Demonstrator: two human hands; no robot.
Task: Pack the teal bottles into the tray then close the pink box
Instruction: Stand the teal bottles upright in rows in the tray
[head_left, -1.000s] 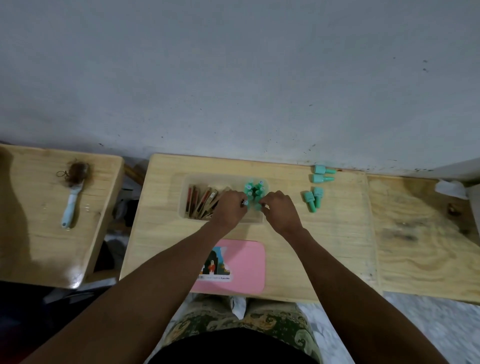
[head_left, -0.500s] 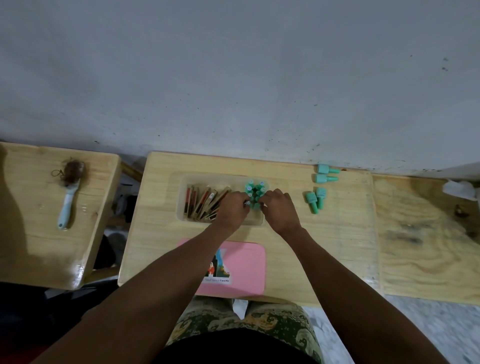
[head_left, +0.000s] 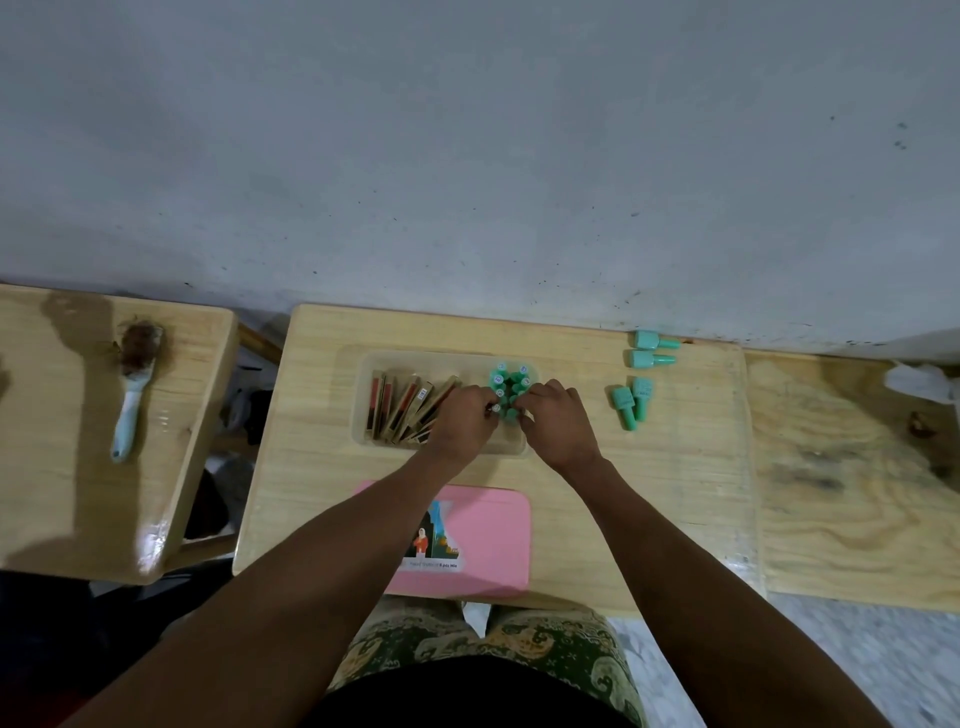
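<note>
A clear tray lies on the middle wooden table. Several teal bottles stand upright in its right end, and flat brown packets lean in its left part. My left hand and my right hand meet at the near side of the bottle cluster, fingers pinched around the nearest teal bottle. Two teal bottles lie on their sides at the table's far right, and two more lie just nearer. The pink box lid lies flat at the near edge, partly under my left forearm.
A brush with a pale blue handle lies on the left wooden table. A rougher wooden board adjoins on the right, with white cloth at its far corner. A grey wall rises behind the tables.
Both hands stay at the bottle cluster with only small finger shifts. The loose bottles on the right have not moved.
</note>
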